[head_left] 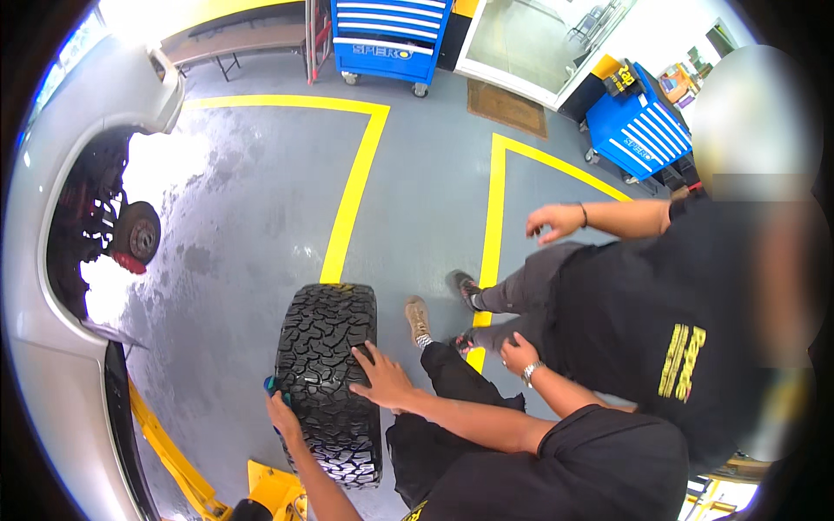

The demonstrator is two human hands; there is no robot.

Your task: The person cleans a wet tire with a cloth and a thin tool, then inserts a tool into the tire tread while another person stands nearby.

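A wide black tyre (pixel 328 347) with a chunky tread stands upright on the grey floor in front of me. My right hand (pixel 382 378) lies against the right part of the tread, fingers spread, with nothing held. At the tyre's left edge, my left hand (pixel 285 415) is closed around a small teal-and-dark thing (pixel 271 383). Most of that thing is hidden by the fingers and the tyre, so its kind does not show. To the left, a silver vehicle (pixel 52 286) has an open wheel arch with a bare hub (pixel 139 236).
A co-worker in a black shirt (pixel 625 286) stands close on the right, one hand (pixel 556 222) held out. Yellow lines (pixel 354 200) mark the floor. Yellow lift parts (pixel 178 464) are at lower left. Blue tool cabinets (pixel 387 43) and a doormat (pixel 506 108) lie beyond.
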